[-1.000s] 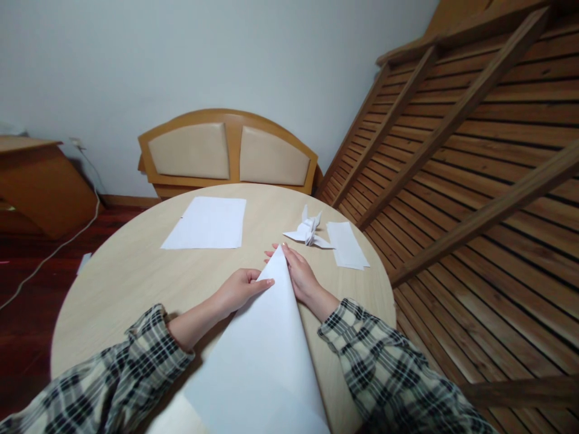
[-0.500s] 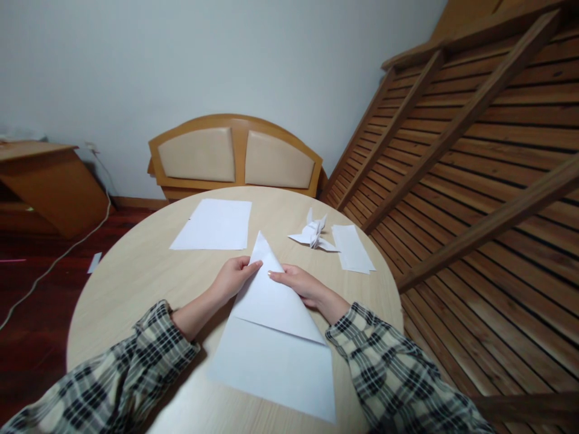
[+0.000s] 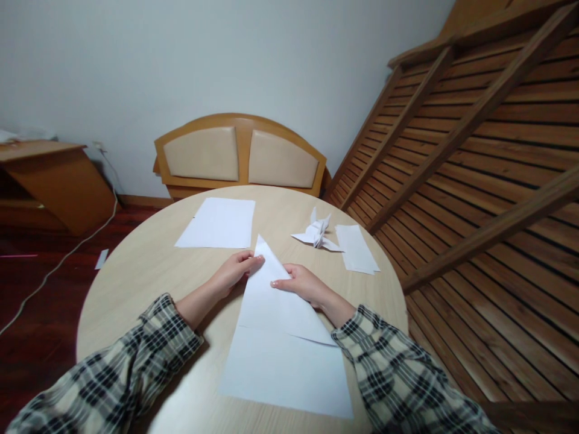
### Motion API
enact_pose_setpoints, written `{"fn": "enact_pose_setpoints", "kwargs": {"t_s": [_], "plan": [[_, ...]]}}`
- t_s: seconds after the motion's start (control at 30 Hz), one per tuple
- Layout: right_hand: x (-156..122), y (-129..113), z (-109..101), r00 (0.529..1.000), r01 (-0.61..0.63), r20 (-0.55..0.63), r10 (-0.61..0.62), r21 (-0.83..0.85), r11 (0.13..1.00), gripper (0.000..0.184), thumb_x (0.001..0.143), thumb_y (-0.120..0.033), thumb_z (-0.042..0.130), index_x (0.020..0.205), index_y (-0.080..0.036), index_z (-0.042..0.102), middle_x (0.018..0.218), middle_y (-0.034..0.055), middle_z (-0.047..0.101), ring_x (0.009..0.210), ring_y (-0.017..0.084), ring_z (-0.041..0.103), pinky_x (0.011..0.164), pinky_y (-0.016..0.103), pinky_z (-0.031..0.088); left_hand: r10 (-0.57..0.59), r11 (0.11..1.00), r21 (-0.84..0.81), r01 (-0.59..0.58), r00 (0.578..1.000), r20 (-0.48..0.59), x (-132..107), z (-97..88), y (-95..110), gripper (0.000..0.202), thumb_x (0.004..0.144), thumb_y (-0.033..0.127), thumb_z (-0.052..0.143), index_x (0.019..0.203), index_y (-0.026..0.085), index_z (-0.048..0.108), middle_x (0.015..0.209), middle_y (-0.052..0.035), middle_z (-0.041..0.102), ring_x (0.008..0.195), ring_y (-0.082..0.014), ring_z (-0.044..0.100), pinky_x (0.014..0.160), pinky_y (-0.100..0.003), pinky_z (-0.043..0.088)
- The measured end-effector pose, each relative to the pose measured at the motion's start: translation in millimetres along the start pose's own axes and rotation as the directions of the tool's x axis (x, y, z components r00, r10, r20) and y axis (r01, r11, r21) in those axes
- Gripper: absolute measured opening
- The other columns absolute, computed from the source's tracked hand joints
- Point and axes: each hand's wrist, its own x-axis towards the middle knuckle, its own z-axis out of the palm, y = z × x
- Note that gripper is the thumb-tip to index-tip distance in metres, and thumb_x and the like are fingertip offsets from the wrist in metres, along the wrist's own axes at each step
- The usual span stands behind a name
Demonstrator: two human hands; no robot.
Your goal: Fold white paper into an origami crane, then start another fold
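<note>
A white sheet of paper (image 3: pixel 284 367) lies in front of me, its upper part folded over into a slanting flap that rises to a point at the far end. My left hand (image 3: pixel 237 271) pinches the left edge just below that point, thumb on top. On the right slanting edge, my right hand (image 3: pixel 307 284) grips the paper, its thumb lying on the flap and its fingers underneath, mostly hidden. The lower part of the sheet is a single flat layer reaching toward me.
On the round table (image 3: pixel 136 271), a stack of white paper (image 3: pixel 219 223) lies at the back left. A folded paper crane (image 3: pixel 318 232) stands back right, beside narrow paper strips (image 3: pixel 357 248). A wooden headboard (image 3: pixel 242 150) is behind, a slatted wooden frame (image 3: pixel 474 150) at right.
The sheet's lower end has swung slightly to the right. My right thumb has slid a little down the flap, and the view has shifted slightly.
</note>
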Motion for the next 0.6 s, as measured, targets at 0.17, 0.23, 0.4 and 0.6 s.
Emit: {"fn": "enact_pose_setpoints", "kwargs": {"t_s": [0.17,0.23,0.4,0.6], "plan": [[1.5,6.5,0.2,0.999,0.048,0.014,-0.046,-0.146,0.988,0.029,0.068,-0.033,0.078,0.091,-0.017,0.071,0.082,0.0039,0.073,0.064,0.017,0.065,0.054,0.025,0.047,0.029,0.996,-0.076,-0.038,0.993,-0.116,7.2,-1.5,-5.6,0.030,0.069,0.039,0.074,0.077,0.015,0.059,0.064,0.0020,0.056,0.053,-0.0100,0.048,0.050,-0.022,0.037],[0.3,6.0,0.8,0.999,0.048,0.027,-0.044,-0.174,0.984,0.030,0.068,-0.034,0.077,0.092,-0.017,0.070,0.084,0.0042,0.073,0.066,0.017,0.065,0.055,0.026,0.048,0.061,0.997,-0.047,-0.068,0.989,-0.135,9.5,-3.4,-9.5,0.030,0.069,0.040,0.074,0.073,0.015,0.058,0.061,0.0032,0.053,0.052,-0.0097,0.046,0.049,-0.023,0.035],[-3.3,0.2,0.6,0.993,0.000,0.120,0.007,-0.057,0.998,0.037,0.072,-0.040,0.076,0.101,-0.017,0.068,0.088,0.0038,0.072,0.067,0.015,0.064,0.060,0.025,0.048,0.151,0.986,0.093,-0.136,0.972,-0.178,10.5,-4.8,-17.6,0.029,0.073,0.040,0.072,0.070,0.015,0.057,0.056,0.0046,0.048,0.049,-0.0088,0.041,0.047,-0.023,0.028],[-0.3,-0.8,-0.2,0.987,-0.086,0.144,0.069,0.114,0.990,0.045,0.072,-0.055,0.074,0.088,-0.013,0.067,0.075,0.0025,0.068,0.060,0.010,0.057,0.058,0.022,0.043,0.176,0.978,0.129,-0.165,0.981,-0.080,3.7,8.7,-20.1,0.032,0.070,0.044,0.073,0.074,0.014,0.061,0.061,0.0024,0.056,0.053,-0.0109,0.047,0.049,-0.023,0.033]]}}
